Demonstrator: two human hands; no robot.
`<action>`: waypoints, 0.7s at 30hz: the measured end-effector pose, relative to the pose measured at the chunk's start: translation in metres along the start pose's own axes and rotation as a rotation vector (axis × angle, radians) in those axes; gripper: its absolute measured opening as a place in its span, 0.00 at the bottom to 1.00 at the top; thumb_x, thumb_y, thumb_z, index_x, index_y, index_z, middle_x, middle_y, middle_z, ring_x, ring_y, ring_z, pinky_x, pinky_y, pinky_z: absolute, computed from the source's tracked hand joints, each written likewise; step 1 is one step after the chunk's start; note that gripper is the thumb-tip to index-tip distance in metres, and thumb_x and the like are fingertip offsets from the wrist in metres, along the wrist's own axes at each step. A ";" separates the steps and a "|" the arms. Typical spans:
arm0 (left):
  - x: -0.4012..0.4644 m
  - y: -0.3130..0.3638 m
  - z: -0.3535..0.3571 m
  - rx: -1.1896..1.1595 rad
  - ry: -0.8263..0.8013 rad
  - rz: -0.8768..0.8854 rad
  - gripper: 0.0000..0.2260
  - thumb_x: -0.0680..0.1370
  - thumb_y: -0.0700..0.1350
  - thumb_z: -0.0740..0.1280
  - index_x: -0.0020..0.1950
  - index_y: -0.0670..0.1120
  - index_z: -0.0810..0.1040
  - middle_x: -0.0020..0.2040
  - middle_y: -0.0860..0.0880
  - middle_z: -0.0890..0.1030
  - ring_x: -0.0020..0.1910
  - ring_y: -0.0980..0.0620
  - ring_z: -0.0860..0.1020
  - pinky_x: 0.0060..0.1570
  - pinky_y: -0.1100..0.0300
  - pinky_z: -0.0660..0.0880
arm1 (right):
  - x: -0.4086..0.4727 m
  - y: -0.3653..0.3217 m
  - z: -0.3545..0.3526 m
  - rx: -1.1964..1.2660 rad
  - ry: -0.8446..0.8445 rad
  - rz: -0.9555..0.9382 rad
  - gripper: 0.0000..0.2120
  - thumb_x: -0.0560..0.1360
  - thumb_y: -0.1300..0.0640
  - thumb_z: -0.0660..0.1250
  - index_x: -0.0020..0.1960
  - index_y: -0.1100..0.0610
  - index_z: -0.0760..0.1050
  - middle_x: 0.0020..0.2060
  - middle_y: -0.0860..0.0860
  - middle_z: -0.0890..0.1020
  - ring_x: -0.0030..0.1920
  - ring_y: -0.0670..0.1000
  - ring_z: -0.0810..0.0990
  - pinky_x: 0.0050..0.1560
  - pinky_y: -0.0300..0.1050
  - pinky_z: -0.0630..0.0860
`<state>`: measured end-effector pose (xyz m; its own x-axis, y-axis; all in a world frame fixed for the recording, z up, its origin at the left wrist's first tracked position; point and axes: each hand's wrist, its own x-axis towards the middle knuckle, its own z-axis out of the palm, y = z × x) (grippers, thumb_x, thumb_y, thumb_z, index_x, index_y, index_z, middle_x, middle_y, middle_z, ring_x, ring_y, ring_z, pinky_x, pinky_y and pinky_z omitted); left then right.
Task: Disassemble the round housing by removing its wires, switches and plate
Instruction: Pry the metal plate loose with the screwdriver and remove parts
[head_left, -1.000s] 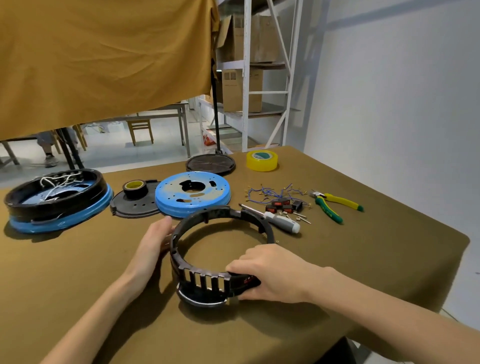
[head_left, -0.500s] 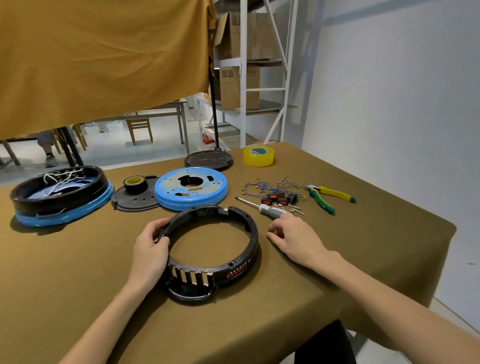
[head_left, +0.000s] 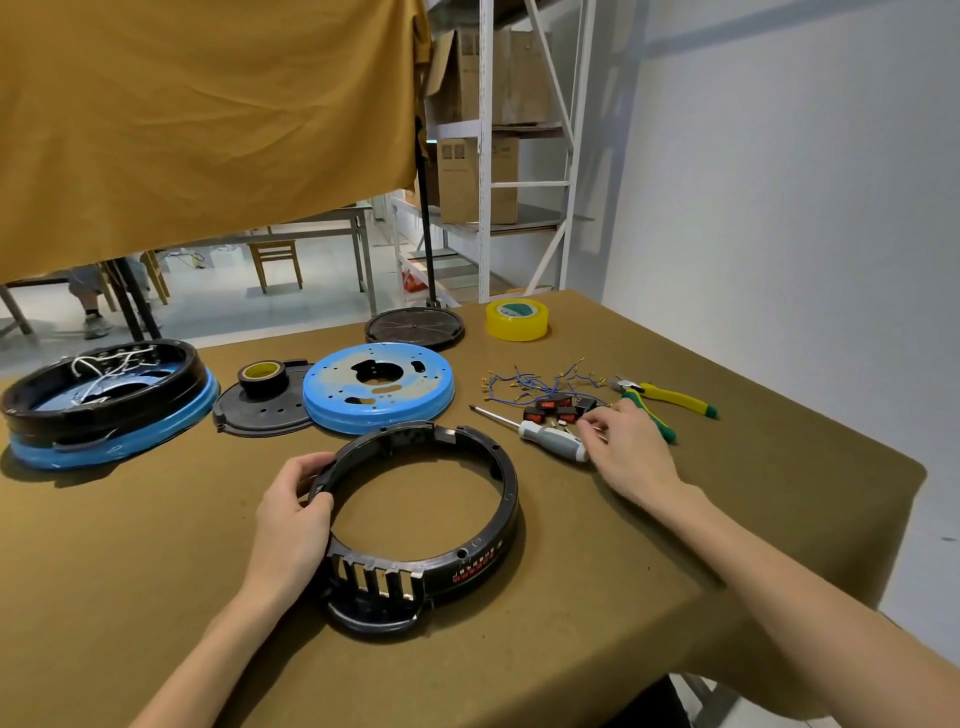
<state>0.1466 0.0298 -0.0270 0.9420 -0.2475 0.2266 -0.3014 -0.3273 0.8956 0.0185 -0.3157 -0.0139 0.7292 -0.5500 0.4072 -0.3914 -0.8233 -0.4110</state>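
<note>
On a brown-covered table (head_left: 156, 561), a person's left hand (head_left: 293, 512) grips the left rim of a black round housing (head_left: 470, 558), thumb and fingers curled over the wall, the ring lying flat at the near centre. The right hand (head_left: 631, 449) reaches to the right of it, fingertips at a cluster of red-and-black switches (head_left: 556, 408); whether it pinches anything cannot be told. Blue wires (head_left: 535, 384) lie loose just beyond the switches, and a grey-handled screwdriver (head_left: 545, 436) rests beside that hand. A blue plate (head_left: 379, 387) sits just beyond the housing. Green-and-yellow pliers (head_left: 667, 400) lie further right, a yellow tape roll (head_left: 517, 319) at the far edge.
</note>
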 end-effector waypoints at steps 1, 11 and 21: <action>0.000 0.000 0.000 0.001 0.001 0.000 0.20 0.81 0.30 0.61 0.69 0.47 0.75 0.63 0.52 0.76 0.66 0.53 0.71 0.70 0.47 0.69 | 0.001 -0.006 0.003 -0.030 -0.024 -0.060 0.16 0.81 0.43 0.64 0.58 0.52 0.83 0.50 0.54 0.79 0.53 0.55 0.77 0.52 0.51 0.74; 0.001 -0.001 0.001 0.007 -0.008 0.001 0.19 0.81 0.31 0.61 0.69 0.47 0.75 0.65 0.50 0.76 0.68 0.49 0.72 0.71 0.45 0.69 | -0.025 -0.006 -0.008 0.028 -0.009 -0.119 0.14 0.82 0.47 0.64 0.61 0.55 0.78 0.50 0.49 0.77 0.49 0.48 0.75 0.53 0.51 0.76; 0.004 0.000 0.007 -0.015 0.005 -0.030 0.20 0.81 0.31 0.61 0.70 0.47 0.75 0.68 0.46 0.77 0.70 0.46 0.72 0.71 0.43 0.70 | -0.082 -0.007 -0.017 0.015 -0.137 -0.102 0.12 0.80 0.45 0.66 0.59 0.50 0.73 0.51 0.44 0.73 0.45 0.44 0.76 0.46 0.39 0.77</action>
<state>0.1493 0.0225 -0.0290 0.9513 -0.2336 0.2011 -0.2706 -0.3204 0.9078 -0.0480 -0.2675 -0.0310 0.8348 -0.4384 0.3330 -0.3038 -0.8713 -0.3855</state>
